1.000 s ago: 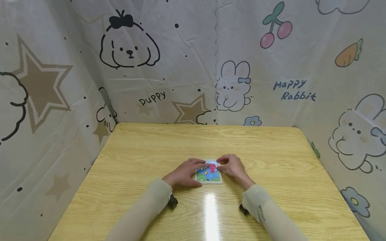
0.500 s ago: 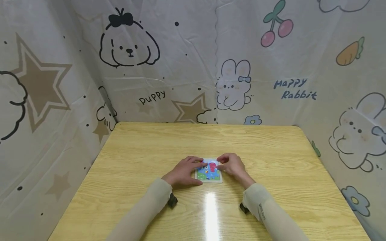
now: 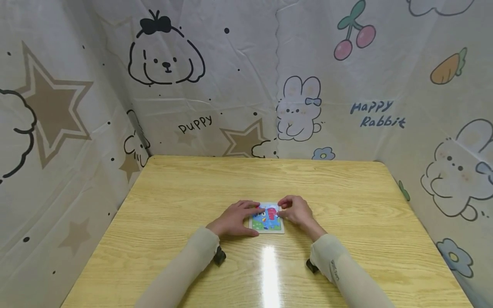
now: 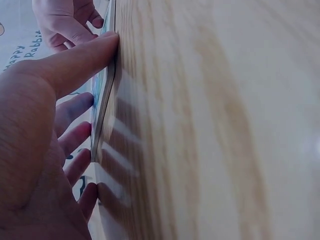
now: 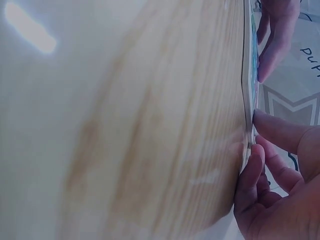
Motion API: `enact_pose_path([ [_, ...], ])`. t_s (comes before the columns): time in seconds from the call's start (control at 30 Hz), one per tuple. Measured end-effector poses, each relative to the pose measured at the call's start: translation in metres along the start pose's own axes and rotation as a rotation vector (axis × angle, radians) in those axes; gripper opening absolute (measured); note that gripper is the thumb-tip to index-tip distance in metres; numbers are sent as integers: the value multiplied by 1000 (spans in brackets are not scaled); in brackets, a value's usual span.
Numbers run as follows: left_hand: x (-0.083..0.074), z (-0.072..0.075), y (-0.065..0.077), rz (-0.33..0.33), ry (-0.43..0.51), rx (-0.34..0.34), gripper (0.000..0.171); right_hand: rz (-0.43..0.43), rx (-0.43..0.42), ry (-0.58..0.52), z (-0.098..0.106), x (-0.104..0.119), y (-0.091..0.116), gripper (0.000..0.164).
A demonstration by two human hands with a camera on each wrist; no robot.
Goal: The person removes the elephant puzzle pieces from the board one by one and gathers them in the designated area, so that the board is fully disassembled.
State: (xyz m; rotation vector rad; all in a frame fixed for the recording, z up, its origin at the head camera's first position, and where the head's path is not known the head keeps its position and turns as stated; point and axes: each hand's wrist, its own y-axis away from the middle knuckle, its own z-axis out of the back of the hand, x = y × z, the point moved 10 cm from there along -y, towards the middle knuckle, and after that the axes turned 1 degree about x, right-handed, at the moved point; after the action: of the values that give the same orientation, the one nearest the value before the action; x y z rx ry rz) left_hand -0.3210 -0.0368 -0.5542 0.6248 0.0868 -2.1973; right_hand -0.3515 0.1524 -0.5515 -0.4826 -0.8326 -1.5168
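A small square picture jigsaw puzzle (image 3: 266,226) lies flat on the wooden table, with a pale rim and a blue, green and pink picture. My left hand (image 3: 235,219) rests at its left side, fingers stretched over the upper left part. The left thumb (image 4: 92,55) touches the near edge in the left wrist view. My right hand (image 3: 298,212) holds the right edge, its thumb (image 5: 275,127) on the picture side and its other fingers curled beside the board in the right wrist view. The fingers hide part of the picture's left and upper right.
The yellow wood-grain table (image 3: 200,184) extends around the puzzle on all sides. A printed cloth (image 3: 239,85) with cartoon drawings hangs behind and along both sides. A bright light reflection (image 3: 270,273) shows on the near tabletop. Dark wrist cameras (image 3: 220,256) sit under the sleeves.
My left fingers have drawn back slightly to the left from the pink area, uncovering more of the picture. The right hand stays at the right edge, and the puzzle keeps its place.
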Motion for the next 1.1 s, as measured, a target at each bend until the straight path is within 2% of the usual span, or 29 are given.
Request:
enact_pose_path([
  [0.73,1,-1,2,10,28,11,80,-1,19,-40,0,1,-2,27],
  [1.1,1,-2,2,6,5,12,79,63,28,-84,-4,3,-5,29],
])
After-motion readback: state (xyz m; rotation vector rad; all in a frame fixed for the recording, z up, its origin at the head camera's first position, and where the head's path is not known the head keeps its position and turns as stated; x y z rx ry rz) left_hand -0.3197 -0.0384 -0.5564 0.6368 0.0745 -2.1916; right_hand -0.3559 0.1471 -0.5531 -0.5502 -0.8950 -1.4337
